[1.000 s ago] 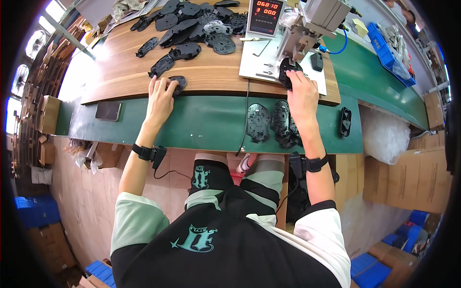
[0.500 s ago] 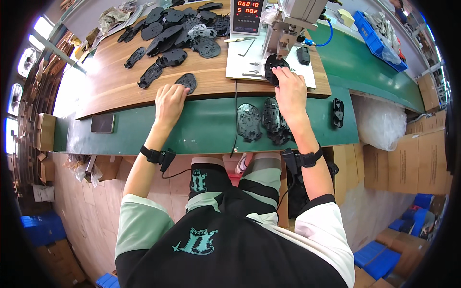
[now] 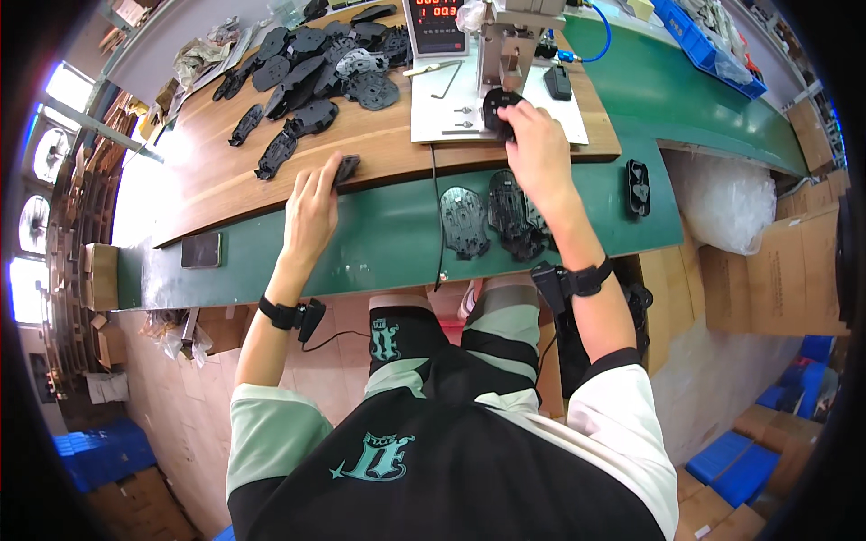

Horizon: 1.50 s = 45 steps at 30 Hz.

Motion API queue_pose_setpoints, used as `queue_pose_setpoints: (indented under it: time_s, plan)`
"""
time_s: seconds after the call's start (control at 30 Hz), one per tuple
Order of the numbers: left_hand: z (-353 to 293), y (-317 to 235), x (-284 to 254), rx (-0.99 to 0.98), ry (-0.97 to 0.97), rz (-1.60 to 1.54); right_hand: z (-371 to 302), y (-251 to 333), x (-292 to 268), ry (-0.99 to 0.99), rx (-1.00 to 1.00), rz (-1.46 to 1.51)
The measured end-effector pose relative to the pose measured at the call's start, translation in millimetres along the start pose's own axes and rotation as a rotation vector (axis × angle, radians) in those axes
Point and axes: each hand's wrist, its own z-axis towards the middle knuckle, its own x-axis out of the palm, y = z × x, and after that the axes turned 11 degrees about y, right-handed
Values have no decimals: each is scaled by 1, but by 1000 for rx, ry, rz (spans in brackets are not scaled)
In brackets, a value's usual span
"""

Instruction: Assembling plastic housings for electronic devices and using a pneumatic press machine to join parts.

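Right hand [image 3: 538, 149]: fingertips are closed narrowly on the near end of a black oval plastic shell [image 3: 497, 112], upper centre of the frame; apparently steadied below the silver metal press [image 3: 499, 59].
Left hand [image 3: 311, 212]: a dark plastic piece [image 3: 348, 169] is pinched and tilted, left of centre, presumably for an edge grip.
Press base: white flat plate [image 3: 433, 108], upper centre.
Stock: black plastic parts [image 3: 293, 83] are heaped upper left, seemingly for left-hand reach.

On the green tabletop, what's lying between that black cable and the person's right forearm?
Black molded shells lie there in the head view: one near the cable, and an overlapping group closer to the right forearm.
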Motion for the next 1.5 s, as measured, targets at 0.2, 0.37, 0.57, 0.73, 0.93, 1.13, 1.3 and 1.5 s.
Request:
queue_pose_setpoints:
  time_s: [0.2,0.37,0.57,0.73,0.93,1.13,1.3,1.5]
  plan:
    - [44,-66,-28,121,-69,-198,-45,29,-12,-145,-67,244]
    - [79,-115,-19,337,-59,-245,-105,52,23,16,-52,249]
    - [118,-145,16,513,-32,-92,-118,58,35,35,-89,213]
    - [145,-152,44,474,12,5,-127,55,34,68,-98,265]
    - [156,-152,59,406,-3,-29,-129,50,24,19,-109,247]
    - [158,-151,56,468,-16,-33,-100,27,4,-161,-89,236]
    - [156,-149,54,469,17,-13,-70,15,-13,-230,-27,164]
    - [156,-151,59,455,-1,-41,-41,-8,0,-88,-94,71]
